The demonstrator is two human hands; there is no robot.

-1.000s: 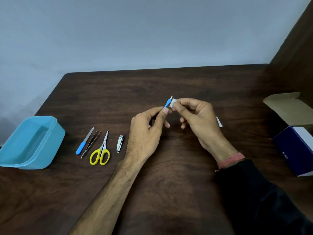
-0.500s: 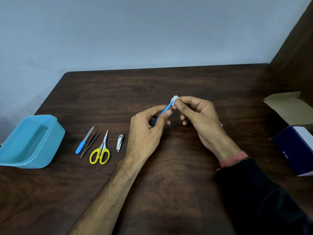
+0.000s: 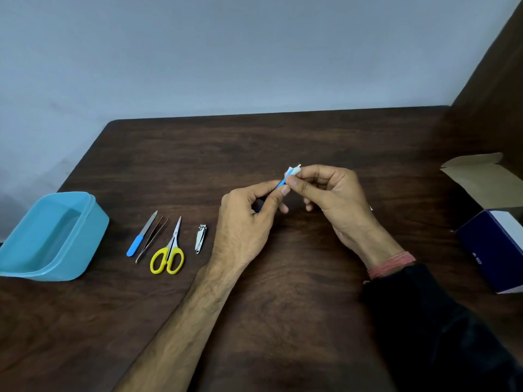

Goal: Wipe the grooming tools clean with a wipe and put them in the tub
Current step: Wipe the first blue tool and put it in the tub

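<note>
Dim, soft light (edges maybe warped).

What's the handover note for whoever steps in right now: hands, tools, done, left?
Left hand holds the blue-handled tool by its handle.
Right hand pinches the white wipe around the tool's metal tip.
On the table, in a row: nail file, tweezers, yellow scissors, nail clipper.
Tub at far left holds no tools.
Done: nothing in the tub yet.
Left: finish this tool, then wipe the other four and put all five in the tub.
</note>
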